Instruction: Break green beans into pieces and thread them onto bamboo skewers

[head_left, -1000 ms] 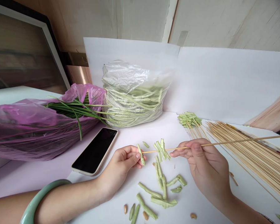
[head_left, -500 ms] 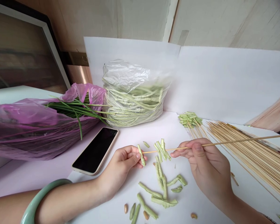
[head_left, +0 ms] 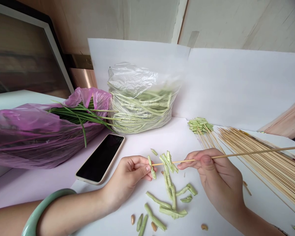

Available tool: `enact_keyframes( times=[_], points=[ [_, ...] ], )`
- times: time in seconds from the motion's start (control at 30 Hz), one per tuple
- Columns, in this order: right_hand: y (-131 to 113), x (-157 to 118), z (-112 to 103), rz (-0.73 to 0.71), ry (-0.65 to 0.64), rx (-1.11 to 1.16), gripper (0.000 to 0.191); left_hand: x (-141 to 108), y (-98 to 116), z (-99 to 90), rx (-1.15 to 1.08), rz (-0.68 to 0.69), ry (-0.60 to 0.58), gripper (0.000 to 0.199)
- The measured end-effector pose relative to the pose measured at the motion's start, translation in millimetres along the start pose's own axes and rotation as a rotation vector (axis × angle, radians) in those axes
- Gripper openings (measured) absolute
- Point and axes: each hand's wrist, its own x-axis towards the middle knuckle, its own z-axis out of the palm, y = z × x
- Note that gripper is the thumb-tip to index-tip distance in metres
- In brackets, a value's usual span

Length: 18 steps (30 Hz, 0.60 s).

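Observation:
A short green bean piece [head_left: 152,170] is pinched between the thumb and fingers of my left hand [head_left: 135,170], at the tip of a thin wooden skewer [head_left: 255,152]. My right hand [head_left: 217,178] grips that skewer, its thumb and fingers closed around the shaft. Between the hands, several bean pieces [head_left: 168,161] are threaded side by side on the skewer. Loose cut bean pieces [head_left: 173,213] lie on the white surface below, along with a few brown seeds [head_left: 153,226]. A green bangle [head_left: 36,213] circles my left wrist.
A phone [head_left: 100,159] lies left of my left hand. Behind are a clear bag of long beans [head_left: 142,108] and a purple bag [head_left: 27,137] with green stalks. At right lie finished bean skewers [head_left: 200,125] and a pile of bare skewers [head_left: 265,164].
The skewer's tip and threaded beans have shifted slightly down and right. The bean piece in my left hand has moved the same way, and my left hand has come slightly right.

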Motion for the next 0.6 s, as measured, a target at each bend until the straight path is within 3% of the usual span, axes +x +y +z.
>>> enact_keyframes(
  times=[0.33,0.6],
  points=[
    [9.9,-6.3,5.4,0.13,-0.095,0.084,0.016,-1.4,1.9,0.6,-0.021,-0.039,-0.044,0.028],
    [15.2,-12.2,8.7,0.22,-0.1,0.155,0.016,-2.8,-0.7,-0.2,-0.022,-0.043,-0.066,0.025]
  ],
)
